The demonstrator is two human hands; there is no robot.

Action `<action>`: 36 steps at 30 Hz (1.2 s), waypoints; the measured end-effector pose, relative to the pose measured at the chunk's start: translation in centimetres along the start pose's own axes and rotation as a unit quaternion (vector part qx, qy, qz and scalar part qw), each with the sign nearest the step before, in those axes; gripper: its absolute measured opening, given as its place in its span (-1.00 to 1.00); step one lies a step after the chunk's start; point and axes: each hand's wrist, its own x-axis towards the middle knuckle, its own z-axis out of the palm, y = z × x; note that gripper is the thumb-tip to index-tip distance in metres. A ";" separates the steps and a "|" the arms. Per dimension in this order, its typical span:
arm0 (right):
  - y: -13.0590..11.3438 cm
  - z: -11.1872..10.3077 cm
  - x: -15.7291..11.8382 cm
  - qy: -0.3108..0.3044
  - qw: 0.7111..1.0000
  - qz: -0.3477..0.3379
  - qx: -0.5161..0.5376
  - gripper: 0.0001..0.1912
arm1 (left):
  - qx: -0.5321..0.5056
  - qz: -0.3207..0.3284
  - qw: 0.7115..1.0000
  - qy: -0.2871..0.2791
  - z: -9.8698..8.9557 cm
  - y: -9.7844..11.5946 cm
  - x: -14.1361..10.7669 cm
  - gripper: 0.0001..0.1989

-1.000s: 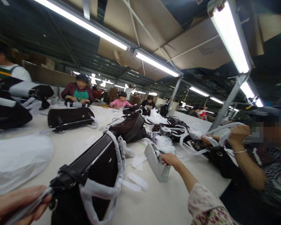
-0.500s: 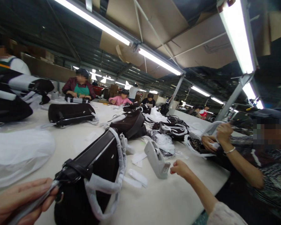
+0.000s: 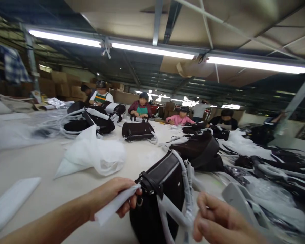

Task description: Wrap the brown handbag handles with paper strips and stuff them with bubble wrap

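A black handbag (image 3: 155,217) lies on the table before me, its handle wrapped in white wrapping (image 3: 184,176). My left hand (image 3: 123,196) is closed at the bag's left end, pinching a strip of white wrapping paper (image 3: 117,205) against the strap hardware. The strip's loose end hangs toward me. To the right of the bag, my right hand (image 3: 213,217) has its thumb and fingers pressed together. Whatever may be between those fingertips is too small to make out. Just behind that hand stands a grey tape dispenser (image 3: 237,200), partly covered by it.
Crumpled white wrapping (image 3: 99,152) and a flat white piece (image 3: 14,200) lie on the left. More black bags (image 3: 138,130) are spread farther back, with another bag (image 3: 198,152) close behind mine. Clear plastic (image 3: 271,193) lies at right. Several people sit across the table.
My view has swung left. My right hand has come from beside the tape dispenser toward the handbag. My left hand still pinches the wrapping at the bag's end.
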 end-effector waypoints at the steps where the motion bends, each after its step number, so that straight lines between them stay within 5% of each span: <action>1: -1.4 2.0 1.0 -0.022 1.000 -0.013 0.005 -0.48 | -0.002 -0.004 1.000 0.001 -0.1 -0.1 -0.1 -0.55; 4: -3.9 6.2 4.0 -0.034 0.998 -0.051 0.024 -0.57 | 0.025 0.027 0.999 0.023 -0.6 -0.9 -0.2 -0.56; 8: -4.0 8.2 7.1 -0.007 0.996 -0.074 0.048 -0.62 | 0.102 0.167 0.978 0.068 -1.3 -2.8 0.6 -0.63; 15: -2.4 9.3 9.1 0.033 0.997 -0.052 0.044 -0.65 | 0.262 0.413 0.857 0.163 -0.6 -3.2 1.1 -0.85; 23: -3.1 9.8 9.9 0.058 0.990 -0.082 0.096 -0.55 | 0.222 0.398 0.862 0.223 -0.9 -4.9 1.9 -0.79; 28: -2.9 9.2 9.6 0.040 0.985 -0.081 0.144 -0.49 | 0.262 0.501 0.805 0.178 -1.2 -5.0 1.8 -0.83; 32: -2.3 9.4 9.8 0.012 0.994 -0.006 0.104 -0.58 | 0.305 0.554 0.743 0.218 -1.2 -5.1 1.8 -0.93; 36: -2.0 9.5 10.2 0.006 0.995 -0.023 0.098 -0.58 | 0.335 0.551 0.739 0.197 -1.4 -5.6 1.8 -0.93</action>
